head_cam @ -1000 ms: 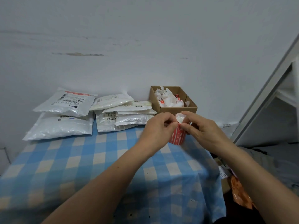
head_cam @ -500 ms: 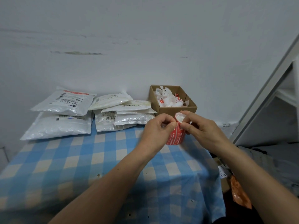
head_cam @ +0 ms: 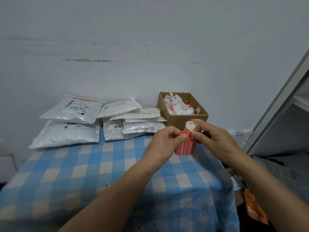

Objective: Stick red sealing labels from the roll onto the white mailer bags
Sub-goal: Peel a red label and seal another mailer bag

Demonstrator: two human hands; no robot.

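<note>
Pinching a label [head_cam: 184,135], left hand [head_cam: 164,142] has lifted it off roll [head_cam: 185,146].

Wall [head_cam: 150,39]: white, matt, scuffed. One dark horizontal streak [head_cam: 87,60] left of centre, with fainter smudges at about the same height. Table [head_cam: 50,190] stands against the wall, covered by a blue-and-white checked cloth [head_cam: 200,181]. The cloth hangs over the right edge and has a few small dark specks [head_cam: 106,186] towards the front. Right side: grey frame [head_cam: 282,104], slanting in this wide-angle view, with a pale shelf [head_cam: 301,102] behind it. Below the frame: dim floor area with grey clutter and an orange wrapper [head_cam: 254,210], details unclear. Light soft, even, cool; shadows faint.
</note>
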